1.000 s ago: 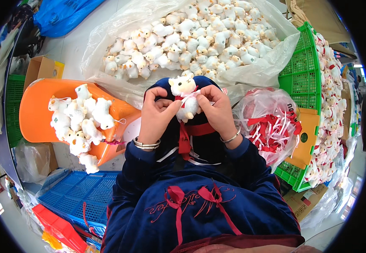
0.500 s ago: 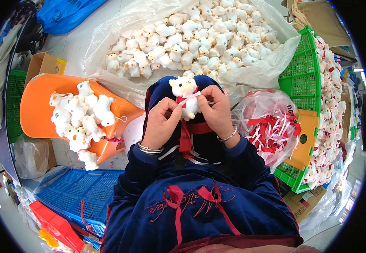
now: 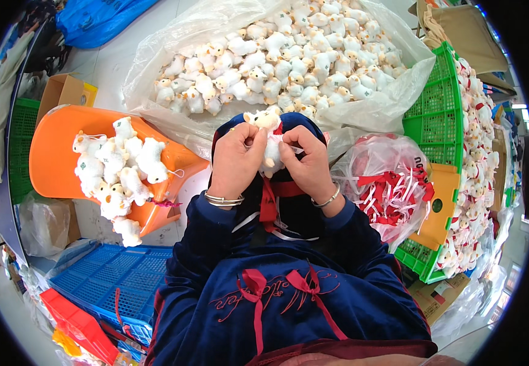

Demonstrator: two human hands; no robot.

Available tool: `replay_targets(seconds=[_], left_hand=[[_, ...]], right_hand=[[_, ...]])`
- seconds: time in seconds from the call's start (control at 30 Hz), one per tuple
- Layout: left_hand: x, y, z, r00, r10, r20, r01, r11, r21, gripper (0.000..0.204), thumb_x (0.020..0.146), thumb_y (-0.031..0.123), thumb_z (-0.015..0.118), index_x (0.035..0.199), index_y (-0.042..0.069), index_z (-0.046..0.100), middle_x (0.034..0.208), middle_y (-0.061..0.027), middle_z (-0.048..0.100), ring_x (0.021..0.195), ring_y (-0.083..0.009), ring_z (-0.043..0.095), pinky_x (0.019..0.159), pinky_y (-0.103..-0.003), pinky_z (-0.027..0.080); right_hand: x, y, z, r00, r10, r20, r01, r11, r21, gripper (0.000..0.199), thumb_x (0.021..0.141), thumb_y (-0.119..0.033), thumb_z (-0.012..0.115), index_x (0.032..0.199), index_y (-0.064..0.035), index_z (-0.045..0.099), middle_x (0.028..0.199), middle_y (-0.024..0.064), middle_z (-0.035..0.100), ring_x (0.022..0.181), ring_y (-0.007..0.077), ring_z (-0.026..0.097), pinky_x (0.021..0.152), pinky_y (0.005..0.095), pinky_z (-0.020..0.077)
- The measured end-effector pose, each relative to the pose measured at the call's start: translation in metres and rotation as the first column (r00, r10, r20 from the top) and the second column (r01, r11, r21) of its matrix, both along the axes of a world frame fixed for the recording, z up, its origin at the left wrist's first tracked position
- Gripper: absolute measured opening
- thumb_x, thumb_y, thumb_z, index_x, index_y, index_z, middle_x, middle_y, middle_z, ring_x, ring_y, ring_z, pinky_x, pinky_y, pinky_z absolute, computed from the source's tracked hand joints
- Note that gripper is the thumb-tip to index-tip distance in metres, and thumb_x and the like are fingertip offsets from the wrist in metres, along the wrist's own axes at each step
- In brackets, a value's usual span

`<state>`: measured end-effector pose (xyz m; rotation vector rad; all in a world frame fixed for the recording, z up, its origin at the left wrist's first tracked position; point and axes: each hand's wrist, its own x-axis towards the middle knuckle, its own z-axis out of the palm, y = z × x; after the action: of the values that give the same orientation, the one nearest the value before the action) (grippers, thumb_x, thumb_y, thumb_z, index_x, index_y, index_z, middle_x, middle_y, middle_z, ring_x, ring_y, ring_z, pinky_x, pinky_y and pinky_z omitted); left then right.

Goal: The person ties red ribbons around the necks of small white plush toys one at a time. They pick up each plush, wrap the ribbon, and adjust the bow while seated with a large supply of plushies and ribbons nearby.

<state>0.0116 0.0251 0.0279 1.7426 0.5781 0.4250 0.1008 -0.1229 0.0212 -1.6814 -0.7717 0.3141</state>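
Observation:
A small white plush animal (image 3: 272, 154) is held upright over my lap, its cream face turned up and left. Something red shows at its neck. My left hand (image 3: 235, 161) is closed, its thumb and curled fingers pressed to the toy's left side just under the head. On the other side my right hand (image 3: 311, 165) pinches at the toy's chest, thumb and forefinger close together. My fingers hide most of the ribbon at the neck. Below the toy, a red ribbon (image 3: 268, 204) with white strips lies across my dark blue lap.
Ahead spreads a clear plastic sheet (image 3: 145, 73) heaped with white plush toys (image 3: 301, 58). An orange chair (image 3: 51, 152) at left bears several more. At right are a plastic bag (image 3: 365, 149) of red-and-white ribbons, a green crate (image 3: 435, 97) and dressed toys (image 3: 475, 152). A blue crate (image 3: 112, 274) sits lower left.
My left hand has moved up and over toward the toy's neck, and the right has closed in on its chest. The toy's head has tilted left. The white ribbon stretched between my fingers is now mostly hidden.

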Motion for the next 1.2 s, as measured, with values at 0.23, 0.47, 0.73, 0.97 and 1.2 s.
replay_targets(seconds=[0.23, 0.47, 0.73, 0.97, 1.2], left_hand=[[-0.01, -0.015, -0.006, 0.988, 0.046, 0.149, -0.041, 0.998, -0.037, 0.015, 0.096, 0.008, 0.067, 0.085, -0.001, 0.063, 0.074, -0.0038, 0.056, 0.064, -0.0102, 0.052, 0.059, -0.028, 0.043], [-0.019, -0.028, -0.013, 0.966, 0.096, 0.241, -0.089, 0.995, -0.04, 0.016, 0.097, 0.007, 0.064, 0.083, 0.001, 0.059, 0.079, -0.0067, 0.056, 0.068, -0.0155, 0.054, 0.061, -0.031, 0.043], [-0.027, -0.042, -0.035, 0.934, 0.116, 0.338, -0.083, 0.99, -0.112, 0.013, 0.097, 0.004, 0.06, 0.085, 0.002, 0.058, 0.082, -0.008, 0.056, 0.074, -0.0189, 0.054, 0.068, -0.033, 0.044], [-0.029, -0.037, -0.031, 0.941, 0.095, 0.325, -0.121, 0.991, 0.063, 0.015, 0.096, 0.004, 0.062, 0.081, 0.001, 0.058, 0.089, -0.01, 0.056, 0.082, -0.0215, 0.055, 0.076, -0.035, 0.045], [-0.03, -0.027, -0.028, 0.973, 0.134, 0.187, -0.027, 0.874, -0.486, 0.027, 0.105, 0.014, 0.057, 0.082, 0.001, 0.058, 0.093, -0.0035, 0.064, 0.079, -0.0087, 0.054, 0.07, -0.026, 0.045]], right_hand=[[0.009, -0.003, -0.004, 0.941, 0.002, -0.338, 0.0, 1.0, 0.006, 0.015, 0.098, -0.012, 0.065, 0.093, 0.001, 0.062, 0.08, 0.0044, 0.063, 0.07, 0.0106, 0.054, 0.064, 0.0274, 0.0459], [0.002, 0.003, 0.01, 0.993, 0.01, -0.121, -0.025, 0.992, -0.128, 0.018, 0.099, -0.013, 0.066, 0.089, -0.0002, 0.058, 0.077, 0.0055, 0.059, 0.067, 0.0125, 0.052, 0.063, 0.029, 0.0444], [0.0, 0.008, -0.004, 0.99, -0.006, 0.142, 0.001, 0.999, 0.038, 0.011, 0.101, -0.009, 0.062, 0.093, -0.0015, 0.059, 0.079, 0.005, 0.057, 0.069, 0.0136, 0.054, 0.064, 0.0293, 0.046], [-0.002, 0.002, -0.001, 0.972, 0.057, -0.227, -0.052, 0.998, 0.025, 0.014, 0.105, -0.014, 0.059, 0.096, -0.0034, 0.06, 0.078, -0.0028, 0.055, 0.067, 0.0065, 0.048, 0.062, 0.025, 0.0433], [-0.003, -0.008, -0.008, 0.928, 0.132, -0.348, -0.121, 0.991, 0.055, 0.008, 0.106, -0.012, 0.058, 0.105, -0.0041, 0.06, 0.09, -0.0039, 0.057, 0.079, 0.0029, 0.052, 0.068, 0.021, 0.0451]])
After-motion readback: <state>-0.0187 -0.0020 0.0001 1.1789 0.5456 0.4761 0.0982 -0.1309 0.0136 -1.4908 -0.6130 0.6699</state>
